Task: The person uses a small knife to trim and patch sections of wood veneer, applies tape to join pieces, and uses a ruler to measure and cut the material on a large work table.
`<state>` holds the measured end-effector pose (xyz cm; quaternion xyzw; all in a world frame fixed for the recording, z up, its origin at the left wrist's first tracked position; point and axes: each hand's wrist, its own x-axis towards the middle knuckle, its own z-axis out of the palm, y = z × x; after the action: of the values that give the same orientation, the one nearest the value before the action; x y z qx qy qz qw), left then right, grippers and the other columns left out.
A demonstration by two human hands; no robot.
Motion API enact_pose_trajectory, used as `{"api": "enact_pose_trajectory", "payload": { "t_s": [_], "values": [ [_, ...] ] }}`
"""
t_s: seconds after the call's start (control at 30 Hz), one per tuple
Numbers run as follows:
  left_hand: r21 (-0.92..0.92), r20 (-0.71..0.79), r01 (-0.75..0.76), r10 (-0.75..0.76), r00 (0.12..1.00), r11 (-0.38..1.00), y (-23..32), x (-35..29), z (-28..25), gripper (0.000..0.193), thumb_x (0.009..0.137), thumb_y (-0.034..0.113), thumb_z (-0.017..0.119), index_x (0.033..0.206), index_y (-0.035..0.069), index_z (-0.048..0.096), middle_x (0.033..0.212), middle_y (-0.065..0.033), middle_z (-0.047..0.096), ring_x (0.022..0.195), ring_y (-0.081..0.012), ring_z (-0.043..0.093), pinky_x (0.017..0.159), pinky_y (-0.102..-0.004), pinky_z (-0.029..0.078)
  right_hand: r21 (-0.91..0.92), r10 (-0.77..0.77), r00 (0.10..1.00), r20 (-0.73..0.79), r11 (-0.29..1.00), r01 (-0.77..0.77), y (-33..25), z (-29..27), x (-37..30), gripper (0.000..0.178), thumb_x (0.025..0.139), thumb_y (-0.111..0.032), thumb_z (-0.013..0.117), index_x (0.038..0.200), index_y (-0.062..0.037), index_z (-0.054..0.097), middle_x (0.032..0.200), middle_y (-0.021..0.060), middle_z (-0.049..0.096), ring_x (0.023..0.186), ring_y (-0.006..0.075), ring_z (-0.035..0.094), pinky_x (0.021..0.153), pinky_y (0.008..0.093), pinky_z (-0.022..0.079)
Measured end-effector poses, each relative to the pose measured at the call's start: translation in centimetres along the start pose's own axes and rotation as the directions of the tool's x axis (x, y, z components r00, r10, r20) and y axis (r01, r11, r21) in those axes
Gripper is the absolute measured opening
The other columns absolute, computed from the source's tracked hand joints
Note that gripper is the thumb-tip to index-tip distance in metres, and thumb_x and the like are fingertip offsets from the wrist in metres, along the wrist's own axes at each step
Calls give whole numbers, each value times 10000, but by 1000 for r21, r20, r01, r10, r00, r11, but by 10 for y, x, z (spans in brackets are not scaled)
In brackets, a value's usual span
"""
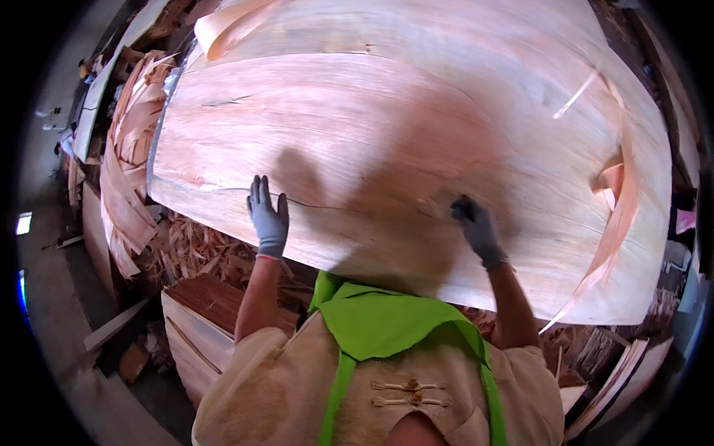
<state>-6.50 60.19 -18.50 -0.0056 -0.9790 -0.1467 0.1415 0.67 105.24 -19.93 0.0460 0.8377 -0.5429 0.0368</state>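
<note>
A broad sheet of pale pinkish wood veneer [312, 111] spreads out before me. My left hand [268, 221], in a grey glove, lies flat on the sheet near its front edge, fingers stretched out. A long dark split [320, 206] in the wood runs beside that hand. Further right, my right hand [477, 227], gloved in grey with dark fingertips, is closed just over the veneer. What its fingers hold, if anything, is too blurred to make out. My shadow falls across the middle of the sheet.
A long curled veneer strip [625, 201] lies on the right side of the sheet, with another curl [227, 28] at the far left. Heaped veneer strips [134, 160] stand to the left. Wood scraps [204, 249] fill the space below the front edge, beside a stack of sheets [197, 327].
</note>
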Motion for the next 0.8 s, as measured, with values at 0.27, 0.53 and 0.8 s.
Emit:
{"api": "enact_pose_trajectory", "payload": {
  "t_s": [0.27, 0.53, 0.8],
  "values": [
    [-95, 185, -150, 166, 969, 984, -56, -20, -23, 544, 875, 271, 528, 1351, 36, 410, 1425, -189, 365, 1356, -344, 285, 1100, -524, 193, -497, -8, 996, 85, 866, 50, -44, 45, -9, 238, 827, -108, 598, 1053, -90, 673, 883, 127, 665, 847, 285, 616, 781, 357, 483],
    [-260, 321, -260, 337, 885, 930, -139, -53, -68, 594, 815, 237, 570, 1356, 55, 404, 1433, -186, 349, 1318, -357, 331, 1095, -503, 228, -199, -21, 812, -584, 973, -118, -17, 36, -9, 253, 905, -94, 587, 681, 0, 515, 580, 3, 463, 567, 105, 436, 529, 277, 376],
    [-203, 109, -228, 253, 961, 952, -210, -3, -117, 562, 816, 217, 573, 1331, 45, 431, 1410, -189, 379, 1313, -350, 344, 1084, -509, 237, -79, -208, 853, -479, 978, 194, -264, 94, 118, 237, 958, -233, 513, 1058, -56, 635, 705, -38, 526, 520, 30, 369, 465, 202, 303]
  ]
}}
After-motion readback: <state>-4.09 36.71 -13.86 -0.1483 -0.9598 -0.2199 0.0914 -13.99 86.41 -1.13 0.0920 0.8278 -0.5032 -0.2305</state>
